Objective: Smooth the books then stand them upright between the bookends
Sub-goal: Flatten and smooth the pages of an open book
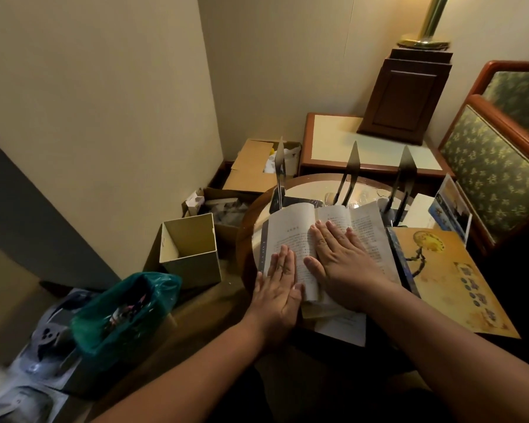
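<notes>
An open book (290, 230) with printed pages lies flat on the round table (248, 227). My left hand (280, 282) presses flat on its left page, fingers together. My right hand (345, 261) lies flat across the spine and right page, fingers spread. Three thin metal bookends stand upright at the table's far side: the left bookend (279, 170), the middle bookend (350, 172), the right bookend (405, 177). A large yellow-covered book (452, 279) lies flat at the right. A loose white sheet (342, 328) sticks out beneath the open book.
A small open cardboard box (193, 248) stands left of the table, with more boxes (251, 166) behind it. A green plastic bag (126, 309) sits lower left. A side table (336, 138) with a wooden lamp base (406, 93) and a patterned chair (495, 166) stand behind and right.
</notes>
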{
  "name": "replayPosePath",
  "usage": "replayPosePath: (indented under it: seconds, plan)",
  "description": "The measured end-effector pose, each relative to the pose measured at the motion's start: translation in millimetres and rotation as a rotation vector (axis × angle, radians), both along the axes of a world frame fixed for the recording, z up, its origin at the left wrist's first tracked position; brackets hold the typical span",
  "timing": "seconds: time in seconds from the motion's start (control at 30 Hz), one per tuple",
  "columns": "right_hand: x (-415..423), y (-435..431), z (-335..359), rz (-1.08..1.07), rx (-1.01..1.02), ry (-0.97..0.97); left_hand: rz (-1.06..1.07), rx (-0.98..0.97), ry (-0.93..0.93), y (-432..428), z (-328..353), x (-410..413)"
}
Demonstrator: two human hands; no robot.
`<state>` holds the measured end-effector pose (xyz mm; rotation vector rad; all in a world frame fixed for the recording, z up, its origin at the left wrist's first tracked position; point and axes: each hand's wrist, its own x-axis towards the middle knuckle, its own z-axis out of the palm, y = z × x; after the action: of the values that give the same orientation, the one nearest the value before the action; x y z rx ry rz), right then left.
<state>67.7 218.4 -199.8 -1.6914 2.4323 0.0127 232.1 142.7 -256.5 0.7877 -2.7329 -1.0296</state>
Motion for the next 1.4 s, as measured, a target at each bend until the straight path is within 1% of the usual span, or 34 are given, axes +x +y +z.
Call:
replayPosePath:
  seconds: [0.23,0.37,0.5,0.57,0.7,0.83,1.03,1.2,1.4]
  plan:
    - [1,1,-1,-0.009,-0.019,-0.009,0.029,-0.031,-0.001,-34,11,-41]
    - [0,2,1,-0.001,-0.006,-0.011,0.074,-0.015,0.019,-57,20,-70]
    - [-1,1,1,-0.007,-0.005,-0.008,0.094,-0.098,-0.038,-71,21,-87]
    - [-2,1,0,-0.006,-0.017,-0.017,0.080,-0.122,-0.037,-73,21,-87]
    - [-3,5,0,0.009,-0.056,-0.049,-0.004,-0.159,0.033,-67,21,-76]
    - [-3,8,0,0.006,-0.099,-0.087,-0.056,-0.134,0.106,-51,16,-61]
    - [-9,14,2,-0.018,-0.250,-0.254,-0.071,-0.159,0.085,-43,7,-46]
    - [-4,24,18,-0.042,-0.392,-0.416,-0.077,-0.165,0.059,-44,9,-43]
    - [-3,35,26,-0.124,-0.471,-0.497,-0.083,-0.140,0.062,-45,12,-42]
